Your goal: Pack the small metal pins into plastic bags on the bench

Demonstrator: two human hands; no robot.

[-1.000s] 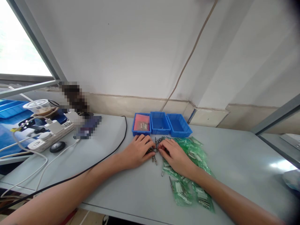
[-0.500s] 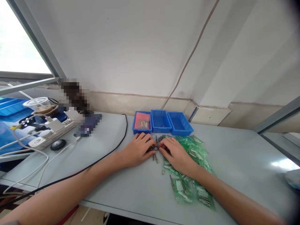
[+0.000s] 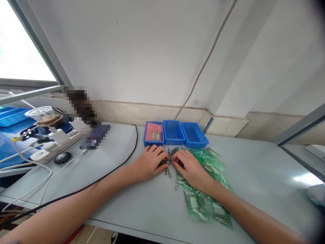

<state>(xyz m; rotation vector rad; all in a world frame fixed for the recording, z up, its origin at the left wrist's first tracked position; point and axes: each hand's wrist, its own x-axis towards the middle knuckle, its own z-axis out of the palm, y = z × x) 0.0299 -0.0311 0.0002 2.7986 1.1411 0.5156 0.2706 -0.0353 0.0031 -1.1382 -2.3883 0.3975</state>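
Note:
Small metal fasteners [image 3: 169, 172], each a thin pin with a thicker end, lie loose on the grey table between my hands. My left hand [image 3: 150, 162] curls around several of them, and their dark shafts show between thumb and fingers. Close to its right, my right hand [image 3: 186, 166] has thumb and fingertips pinched at a fastener [image 3: 170, 158]; the exact grip is partly hidden. Under and beside the right wrist spread green plastic bags [image 3: 213, 166] with metal pins and pale pieces inside.
Three blue bins stand behind my hands: a left bin [image 3: 153, 143] with a pink bag [image 3: 153, 130], a middle bin [image 3: 174, 139] and a right bin [image 3: 195, 144]. A black cable [image 3: 111, 171] crosses under my left arm. A power strip [image 3: 56, 144] and mouse [image 3: 62, 157] are left.
Both hands stay almost in place over the fasteners, with only slight finger movement. The view has shifted a little; bins and bags are unmoved.

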